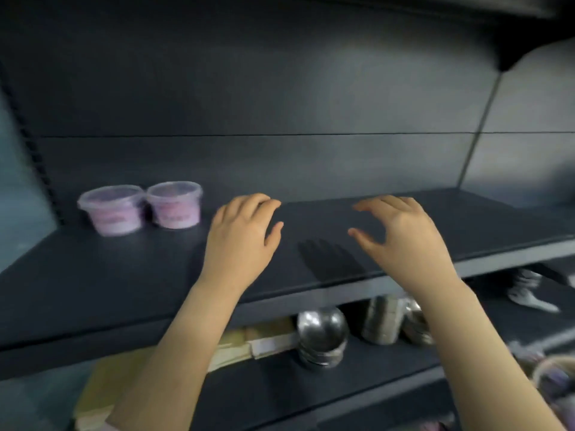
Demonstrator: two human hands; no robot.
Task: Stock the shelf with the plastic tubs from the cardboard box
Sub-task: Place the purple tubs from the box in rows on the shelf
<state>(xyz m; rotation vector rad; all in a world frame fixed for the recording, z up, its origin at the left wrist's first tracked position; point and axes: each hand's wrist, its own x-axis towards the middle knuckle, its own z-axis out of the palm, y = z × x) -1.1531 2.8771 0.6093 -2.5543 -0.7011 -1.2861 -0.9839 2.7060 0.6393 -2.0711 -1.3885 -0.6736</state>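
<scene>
Two purple plastic tubs with clear lids stand side by side at the back left of the dark shelf [404,241]: one tub [112,209] on the left, the other tub [175,204] touching it on the right. My left hand [242,237] hovers over the shelf just right of the tubs, fingers loosely curved and holding nothing. My right hand [401,234] hovers further right, fingers spread and empty. Part of a cardboard box [102,384] shows under the shelf at the lower left.
On the lower shelf stand stacked metal bowls [322,335] and a stack of metal containers [382,318]. A white and black object [525,293] lies at the right. More purple tubs [553,381] show blurred at the bottom right corner.
</scene>
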